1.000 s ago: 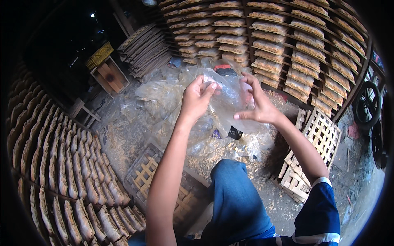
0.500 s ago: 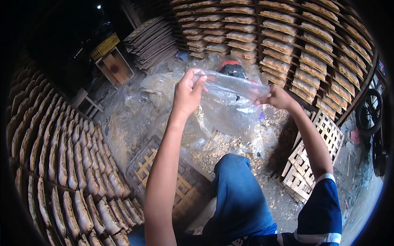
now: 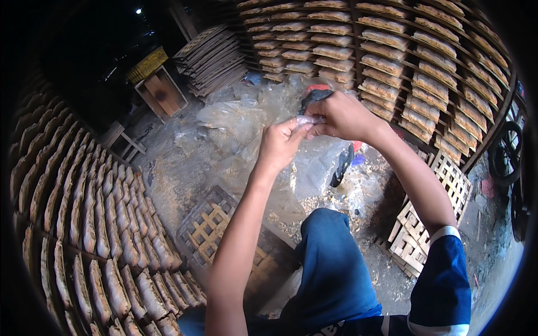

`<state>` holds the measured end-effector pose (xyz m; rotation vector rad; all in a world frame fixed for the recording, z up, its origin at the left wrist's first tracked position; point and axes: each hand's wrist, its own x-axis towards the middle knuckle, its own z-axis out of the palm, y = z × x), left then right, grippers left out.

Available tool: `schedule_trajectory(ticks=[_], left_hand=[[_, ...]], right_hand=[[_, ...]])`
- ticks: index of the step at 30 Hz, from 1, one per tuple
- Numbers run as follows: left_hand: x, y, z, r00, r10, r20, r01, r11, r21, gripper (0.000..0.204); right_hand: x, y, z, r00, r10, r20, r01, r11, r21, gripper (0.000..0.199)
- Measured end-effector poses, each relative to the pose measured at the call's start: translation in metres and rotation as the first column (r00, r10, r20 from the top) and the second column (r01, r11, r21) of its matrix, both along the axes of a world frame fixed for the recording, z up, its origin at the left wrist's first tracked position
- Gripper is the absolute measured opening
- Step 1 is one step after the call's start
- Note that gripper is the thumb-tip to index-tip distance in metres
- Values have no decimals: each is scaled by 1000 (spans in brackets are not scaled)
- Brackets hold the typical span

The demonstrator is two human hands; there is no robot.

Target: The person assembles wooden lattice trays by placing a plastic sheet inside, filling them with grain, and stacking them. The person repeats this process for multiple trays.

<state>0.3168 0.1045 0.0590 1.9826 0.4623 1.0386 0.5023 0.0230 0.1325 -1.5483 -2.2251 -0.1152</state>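
Note:
My left hand and my right hand meet in front of me, both with fingers pinched on a clear plastic sheet. Its bunched edge shows between the fingertips. Below the hands the sheet is hard to tell from the heap of crumpled clear plastic on the floor behind it. A black plastic piece and a red piece show near the heap, partly covered by my right hand and the plastic.
Racks of slatted trays with pale slabs rise at the back right, and more slabs line the left. Woven bamboo trays lie by my knee, others at the right. A tray stack and wooden box stand behind. Crumbs litter the floor.
My hands were apart with the clear sheet stretched between them. Now they have come together, the right one moving left and the left one right, with the sheet's edge bunched.

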Motion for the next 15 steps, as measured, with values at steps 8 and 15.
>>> schedule_trajectory(ticks=[8, 15], left_hand=[[-28, -11, -9, 975, 173, -141, -153, 978, 145, 24], [-6, -15, 12, 954, 296, 39, -298, 938, 177, 27]], right_hand=[[3, -14, 36, 991, -131, -18, 133, 981, 142, 23], [-14, -18, 44, 973, -201, 116, 170, 956, 238, 22]])
